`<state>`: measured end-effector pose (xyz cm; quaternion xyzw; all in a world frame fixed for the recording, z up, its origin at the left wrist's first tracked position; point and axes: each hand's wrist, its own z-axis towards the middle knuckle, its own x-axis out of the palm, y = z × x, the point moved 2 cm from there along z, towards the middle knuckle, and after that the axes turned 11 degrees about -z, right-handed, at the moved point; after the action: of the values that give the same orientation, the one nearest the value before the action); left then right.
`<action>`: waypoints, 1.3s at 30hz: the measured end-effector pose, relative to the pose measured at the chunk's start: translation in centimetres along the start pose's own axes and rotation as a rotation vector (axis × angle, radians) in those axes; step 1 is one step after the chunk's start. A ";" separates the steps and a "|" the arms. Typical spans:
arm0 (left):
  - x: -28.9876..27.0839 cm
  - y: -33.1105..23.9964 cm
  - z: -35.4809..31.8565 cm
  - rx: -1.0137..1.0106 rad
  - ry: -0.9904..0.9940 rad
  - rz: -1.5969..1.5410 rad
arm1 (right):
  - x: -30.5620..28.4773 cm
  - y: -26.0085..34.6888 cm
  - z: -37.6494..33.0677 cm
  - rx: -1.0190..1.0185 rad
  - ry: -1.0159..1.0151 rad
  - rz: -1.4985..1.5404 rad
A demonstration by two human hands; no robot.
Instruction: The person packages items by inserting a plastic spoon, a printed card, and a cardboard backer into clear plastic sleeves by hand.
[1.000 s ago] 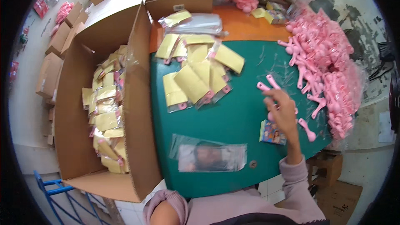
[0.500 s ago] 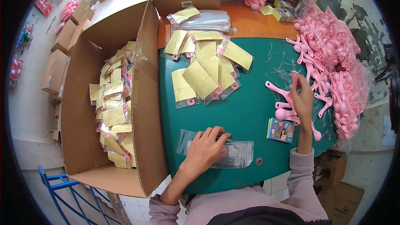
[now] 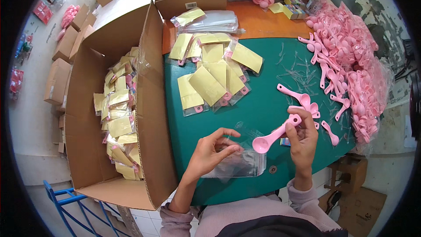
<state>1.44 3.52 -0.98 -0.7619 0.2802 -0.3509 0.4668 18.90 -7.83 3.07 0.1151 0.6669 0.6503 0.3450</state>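
Nearest, the left hand [image 3: 210, 156] curves over clear plastic bags [image 3: 256, 164] on the green table [image 3: 245, 109], its thumb and fingers a little apart, and whether they grip any film I cannot tell; thin layers could cling together or crumple there; just beside it, the right hand [image 3: 302, 145] pinches a pink spoon [image 3: 274, 138] by its handle, bowl toward the left; a loose pinch could let the bowl swing and snag the film; a small pack [image 3: 284, 141], mostly hidden by the right hand, could be nudged; farther off lie loose spoons [image 3: 302, 98] and yellow-carded packets [image 3: 206, 87], which overlap and might slide; beyond, the piled spoon heap [image 3: 346, 39] could slump if disturbed.
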 end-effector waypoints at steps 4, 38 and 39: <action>0.2 0.9 -0.1 -0.045 -0.018 -0.106 | 0.9 0.1 0.1 -0.040 -0.121 0.197; 1.3 1.2 -0.5 0.063 0.057 -0.143 | 1.9 0.2 -2.1 -0.386 0.495 -0.257; 1.1 1.1 -0.6 0.092 0.025 -0.229 | 0.7 -0.2 -2.0 -0.365 0.388 -0.265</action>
<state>1.53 1.94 -1.48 -0.7621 0.1808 -0.4239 0.4547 17.20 -8.99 2.46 -0.1633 0.6018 0.7185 0.3082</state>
